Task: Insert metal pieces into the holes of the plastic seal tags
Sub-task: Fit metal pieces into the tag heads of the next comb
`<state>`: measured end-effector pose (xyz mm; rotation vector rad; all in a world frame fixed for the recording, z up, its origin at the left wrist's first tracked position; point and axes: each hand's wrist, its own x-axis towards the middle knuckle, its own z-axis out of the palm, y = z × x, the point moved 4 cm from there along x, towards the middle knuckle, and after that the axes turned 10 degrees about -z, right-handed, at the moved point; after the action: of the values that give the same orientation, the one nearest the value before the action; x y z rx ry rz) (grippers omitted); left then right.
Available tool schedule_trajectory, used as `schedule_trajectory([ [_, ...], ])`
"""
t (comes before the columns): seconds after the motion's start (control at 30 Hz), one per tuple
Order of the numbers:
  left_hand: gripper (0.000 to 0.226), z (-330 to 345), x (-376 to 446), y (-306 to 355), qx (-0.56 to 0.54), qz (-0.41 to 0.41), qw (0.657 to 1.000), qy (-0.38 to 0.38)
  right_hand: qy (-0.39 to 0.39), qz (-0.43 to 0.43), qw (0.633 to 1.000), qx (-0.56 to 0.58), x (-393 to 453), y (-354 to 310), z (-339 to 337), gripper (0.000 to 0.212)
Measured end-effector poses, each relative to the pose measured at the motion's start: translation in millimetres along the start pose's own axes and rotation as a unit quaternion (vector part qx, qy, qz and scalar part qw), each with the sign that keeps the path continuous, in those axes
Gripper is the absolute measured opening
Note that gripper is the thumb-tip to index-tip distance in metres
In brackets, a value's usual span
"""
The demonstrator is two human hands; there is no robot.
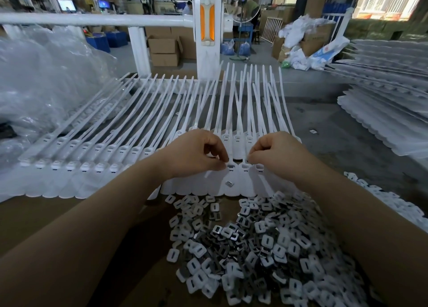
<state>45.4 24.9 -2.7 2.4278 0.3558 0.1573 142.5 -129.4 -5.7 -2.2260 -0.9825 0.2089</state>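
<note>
Nothing here is showing any lettering I can read. The white seal tags [129, 149] lying in rows ahead of both hands are showing blank faces, and the cardboard boxes [163, 49] far beyond the left hand [196, 155] are carrying no legible print. The two lit monitor screens [67, 5] glowing well beyond that hand, and the printed bag [328, 49] far past the right hand [271, 152], are too blurred to make out.

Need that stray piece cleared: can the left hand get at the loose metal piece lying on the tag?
Probably yes. The metal piece lies uncovered on the tag, just below the left hand, with nothing between them.
</note>
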Motion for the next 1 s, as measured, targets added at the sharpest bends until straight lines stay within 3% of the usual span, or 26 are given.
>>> schedule_trajectory([
  [0.37,0.014,0.4,-0.2,-3.9,-0.030,-0.009,0.999,-0.010,-0.036,0.033,0.998,-0.046,-3.5,-5.8,6.1,0.013],
  [0.77,0.009,0.5,1.1,-4.5,-0.034,-0.009,0.999,-0.021,-0.036,0.024,0.999,0.032,-3.9,-3.0,2.5,0.017],
  [1.0,0.012,-0.5,4.1,-11.6,-0.097,-0.022,0.994,-0.036,-0.040,0.008,0.999,0.013,-2.6,-1.1,2.8,0.016],
])
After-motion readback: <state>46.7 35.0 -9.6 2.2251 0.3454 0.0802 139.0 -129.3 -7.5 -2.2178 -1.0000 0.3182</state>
